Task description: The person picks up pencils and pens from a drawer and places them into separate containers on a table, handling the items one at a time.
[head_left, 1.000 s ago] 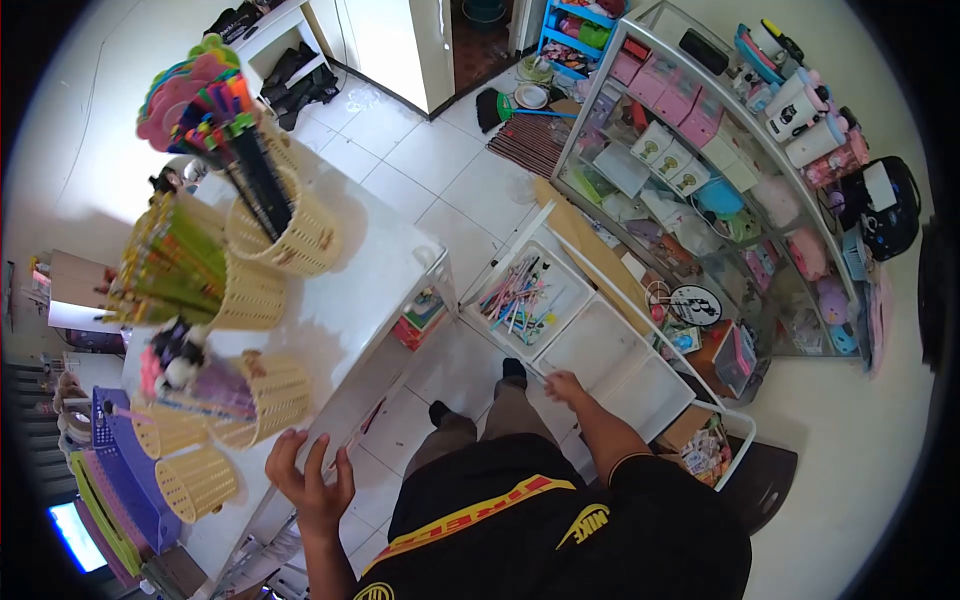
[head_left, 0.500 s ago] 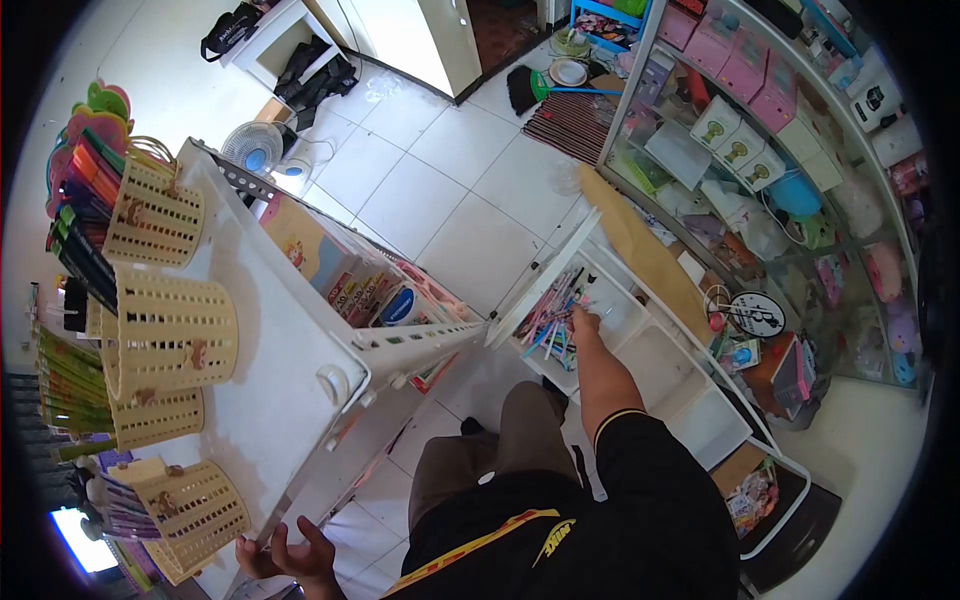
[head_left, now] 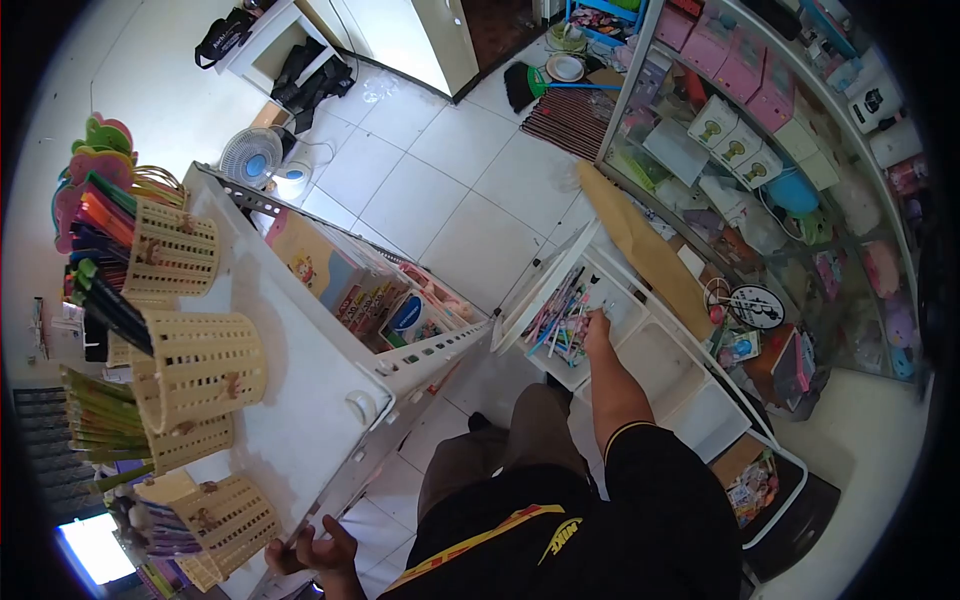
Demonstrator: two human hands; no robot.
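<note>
My right hand (head_left: 598, 330) reaches into a white drawer (head_left: 655, 352), its fingers closed at the right side of a pile of pens (head_left: 560, 318). Whatever is between those fingertips is too small to make out. The pens lie loose, in pink, blue, white and dark colours, in the drawer's front compartment. My left hand (head_left: 318, 552) is beside the lower edge of a white shelf top (head_left: 290, 340), fingers bent and apart, with nothing visible in them. Cream woven-pattern baskets (head_left: 210, 365) on that shelf hold pens and other sticks.
Below the shelf top, a rack holds packaged goods (head_left: 405, 315). A brown paper sheet (head_left: 640, 245) lies beyond the drawer. To the right stands a glass display cabinet (head_left: 745, 225) with boxes and toys. A fan (head_left: 250, 157) and a broom (head_left: 523, 87) are on the tiled floor.
My right hand has moved slightly right and down, off the middle of the pens toward their edge. The shelf and my left hand appear shifted a little to the right in view.
</note>
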